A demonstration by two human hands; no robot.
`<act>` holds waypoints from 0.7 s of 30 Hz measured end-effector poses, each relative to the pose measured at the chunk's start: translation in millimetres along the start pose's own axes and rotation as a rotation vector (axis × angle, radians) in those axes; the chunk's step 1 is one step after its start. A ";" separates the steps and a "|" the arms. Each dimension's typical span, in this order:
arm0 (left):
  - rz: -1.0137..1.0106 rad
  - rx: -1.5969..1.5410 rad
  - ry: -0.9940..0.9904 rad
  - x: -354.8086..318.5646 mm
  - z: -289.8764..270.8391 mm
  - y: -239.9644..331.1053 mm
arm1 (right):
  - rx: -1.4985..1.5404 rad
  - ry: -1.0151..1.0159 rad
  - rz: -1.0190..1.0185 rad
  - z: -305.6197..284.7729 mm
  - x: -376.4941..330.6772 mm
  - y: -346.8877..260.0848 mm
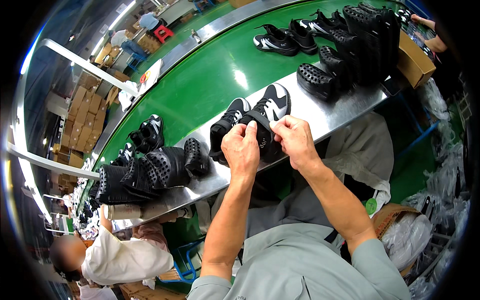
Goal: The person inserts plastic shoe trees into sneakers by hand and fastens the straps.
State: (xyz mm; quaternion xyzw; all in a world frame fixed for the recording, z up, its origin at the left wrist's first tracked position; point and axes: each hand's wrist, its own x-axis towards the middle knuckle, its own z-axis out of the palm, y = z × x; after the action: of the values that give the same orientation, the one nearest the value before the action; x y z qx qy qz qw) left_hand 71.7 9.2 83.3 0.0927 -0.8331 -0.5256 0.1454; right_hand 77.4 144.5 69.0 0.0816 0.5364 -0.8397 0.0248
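Note:
A black and white sneaker (272,106) rests on the steel ledge (330,114) beside the green conveyor belt (210,80). My left hand (242,150) and my right hand (295,140) both pinch the black tongue at the sneaker's opening. Its mate (227,122) lies just to the left, touching it. Both hands are closed on the shoe's tongue; the fingertips hide part of it.
Stacks of black perforated insoles (150,172) sit on the ledge at left, and more (350,45) at upper right by a cardboard box (415,60). Other sneaker pairs (285,40) ride the belt. A person in white (120,257) works at lower left.

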 end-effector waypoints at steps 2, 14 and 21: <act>-0.019 0.016 0.008 -1.0 0.5 2.1 | -0.196 0.012 -0.084 -0.2 0.6 5.3; 0.170 0.241 0.073 -8.0 6.2 0.5 | -0.607 -0.029 -0.271 -6.9 3.1 19.2; 0.533 0.459 0.066 -13.5 -30.4 20.2 | -0.759 0.138 -0.374 -23.6 -6.6 -1.6</act>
State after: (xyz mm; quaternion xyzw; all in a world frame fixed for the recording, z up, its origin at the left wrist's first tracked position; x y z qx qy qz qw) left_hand 94.7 -3.7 111.9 -0.0810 -0.9192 -0.2650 0.2797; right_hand 86.3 166.2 61.8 0.0239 0.8132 -0.5655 -0.1354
